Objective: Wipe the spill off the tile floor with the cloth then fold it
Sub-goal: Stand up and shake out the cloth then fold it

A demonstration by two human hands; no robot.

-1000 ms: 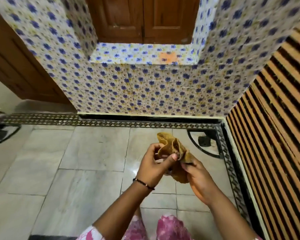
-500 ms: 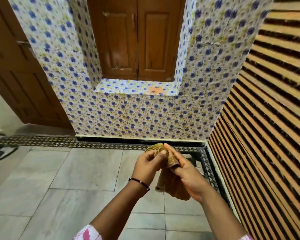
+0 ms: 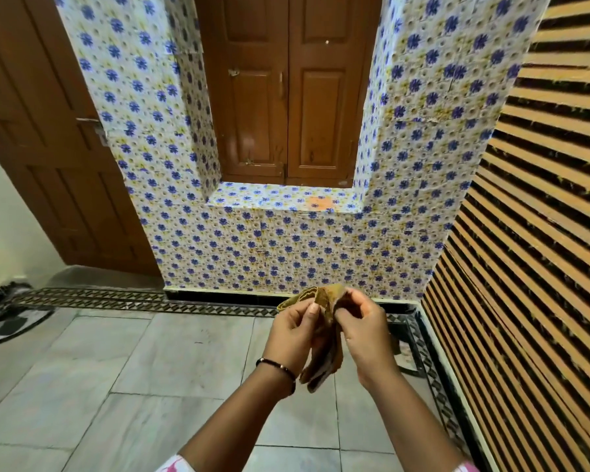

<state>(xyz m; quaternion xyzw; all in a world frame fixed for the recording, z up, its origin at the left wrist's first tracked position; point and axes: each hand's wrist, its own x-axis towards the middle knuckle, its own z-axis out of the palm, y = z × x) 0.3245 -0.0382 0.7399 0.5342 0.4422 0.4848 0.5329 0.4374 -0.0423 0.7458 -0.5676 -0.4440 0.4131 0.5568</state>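
A mustard-yellow cloth (image 3: 325,356) hangs bunched between my two hands, above the grey tile floor (image 3: 157,366). My left hand (image 3: 292,335), with a thin black bracelet at the wrist, pinches the cloth's upper edge from the left. My right hand (image 3: 365,330) grips the same upper edge from the right, fingers curled over it. The lower part of the cloth dangles in folds between my wrists. No spill shows on the visible tiles.
A wall with blue-flower tiles (image 3: 286,247) stands straight ahead, with a ledge and brown wooden shutters (image 3: 286,97) above it. A brown door (image 3: 48,148) is at the left, a striped slatted wall (image 3: 532,267) at the right. A dark mat (image 3: 4,321) lies far left.
The view has tilted upward, showing more of the wall and shutters. Both hands stayed together on the cloth, shifting their grip along its top edge, and the cloth now hangs longer below.
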